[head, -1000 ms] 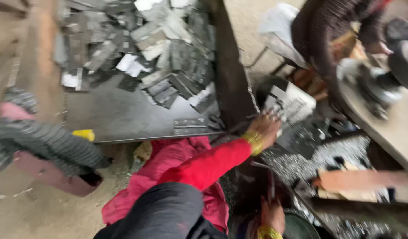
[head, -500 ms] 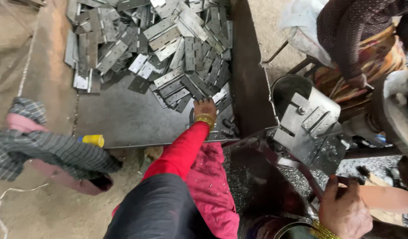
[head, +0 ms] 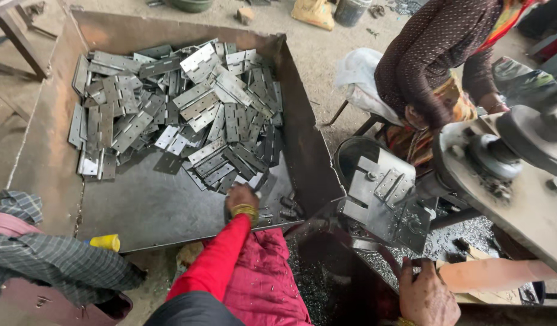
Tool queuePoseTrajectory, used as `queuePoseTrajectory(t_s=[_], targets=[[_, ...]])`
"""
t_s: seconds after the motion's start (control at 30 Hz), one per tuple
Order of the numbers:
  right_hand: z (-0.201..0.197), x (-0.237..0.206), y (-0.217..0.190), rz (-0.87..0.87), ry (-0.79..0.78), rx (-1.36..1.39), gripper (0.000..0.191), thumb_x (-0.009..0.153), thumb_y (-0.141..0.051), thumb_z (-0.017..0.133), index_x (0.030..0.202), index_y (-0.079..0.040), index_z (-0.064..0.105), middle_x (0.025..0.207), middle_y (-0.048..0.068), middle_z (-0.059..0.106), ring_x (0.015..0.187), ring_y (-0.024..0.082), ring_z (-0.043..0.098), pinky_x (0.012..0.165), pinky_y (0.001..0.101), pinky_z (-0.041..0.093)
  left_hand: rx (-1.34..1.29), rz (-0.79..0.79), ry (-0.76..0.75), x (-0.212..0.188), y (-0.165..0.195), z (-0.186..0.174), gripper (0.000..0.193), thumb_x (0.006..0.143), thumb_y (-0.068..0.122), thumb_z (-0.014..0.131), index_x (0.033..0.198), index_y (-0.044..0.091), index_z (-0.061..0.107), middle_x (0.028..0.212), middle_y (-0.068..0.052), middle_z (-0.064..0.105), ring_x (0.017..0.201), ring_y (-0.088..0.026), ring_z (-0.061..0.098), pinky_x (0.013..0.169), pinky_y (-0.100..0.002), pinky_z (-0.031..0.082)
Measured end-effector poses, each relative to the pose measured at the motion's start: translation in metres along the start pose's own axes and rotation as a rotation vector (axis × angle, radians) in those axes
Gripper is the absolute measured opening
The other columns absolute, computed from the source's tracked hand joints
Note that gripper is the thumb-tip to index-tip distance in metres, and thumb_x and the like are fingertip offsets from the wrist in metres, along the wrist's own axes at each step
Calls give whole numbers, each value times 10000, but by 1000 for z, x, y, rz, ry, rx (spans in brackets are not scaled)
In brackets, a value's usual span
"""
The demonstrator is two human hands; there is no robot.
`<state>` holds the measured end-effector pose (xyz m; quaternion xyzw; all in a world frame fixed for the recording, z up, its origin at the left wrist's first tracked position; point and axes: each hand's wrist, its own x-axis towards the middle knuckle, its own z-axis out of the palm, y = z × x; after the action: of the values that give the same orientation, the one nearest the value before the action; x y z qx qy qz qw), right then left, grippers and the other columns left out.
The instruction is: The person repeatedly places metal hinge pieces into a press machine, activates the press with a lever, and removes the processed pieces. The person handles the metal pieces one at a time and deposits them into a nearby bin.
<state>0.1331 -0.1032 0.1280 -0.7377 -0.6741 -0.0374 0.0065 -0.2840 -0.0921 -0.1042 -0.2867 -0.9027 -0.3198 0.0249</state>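
flat grey metal hinges (head: 188, 115) are lying heaped in a rusty steel tray (head: 151, 208). at the pile's 5 o'clock edge the left hand (head: 241, 198) is curling onto the pieces; i cannot tell whether it is gripping one. at 4 o'clock the right hand (head: 426, 296) is resting half-closed beside a metal jig (head: 384, 202).

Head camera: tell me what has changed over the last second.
The left hand has swung from the machine side across into the metal tray and now reaches the near edge of the pile of hinge plates; whether it grips one cannot be told. The right hand remains low near the machine's metal guard. The pile and the yellow object stayed put.
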Motion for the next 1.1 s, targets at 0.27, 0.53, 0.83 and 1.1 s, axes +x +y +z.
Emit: queuePoseTrajectory(t_s=[0.27, 0.53, 0.83, 1.1], targets=[[-10, -35, -9, -65, 183, 59, 443, 984, -494, 566, 1200, -128, 691, 966, 177, 779, 894, 392, 748, 779, 501, 573, -267, 61, -88, 21, -36, -70, 284, 792, 189, 799, 1044, 74, 740, 1053, -194, 729, 1027, -412, 665, 882, -495, 527], [-1, -45, -1, -116, 275, 121, 349, 973, -437, 620, 1038, -101, 689, 963, 149, 745, 840, 383, 719, 726, 499, 552, -634, 840, -364, -77, 158, -128, 225, 883, 131, 704, 1091, 98, 781, 897, -160, 750, 839, -303, 743, 732, -412, 558], [-1, -48, 5, -146, 270, 254, 381, 968, -448, 620, 1017, -74, 678, 963, 167, 726, 853, 391, 717, 726, 502, 549, -178, 1286, -190, -197, 235, -44, 322, 878, 102, 613, 1184, 68, 707, 1418, -113, 611, 1272, -338, 612, 1025, -438, 527], [17, -40, 14, -95, 44, 341, 449, 960, -484, 586, 1195, -109, 662, 935, 240, 742, 908, 452, 705, 795, 551, 534, 249, 1035, -500, -169, 274, -59, 389, 959, 169, 538, 1313, 61, 660, 1525, -124, 523, 1457, -263, 380, 1153, -471, 276]])
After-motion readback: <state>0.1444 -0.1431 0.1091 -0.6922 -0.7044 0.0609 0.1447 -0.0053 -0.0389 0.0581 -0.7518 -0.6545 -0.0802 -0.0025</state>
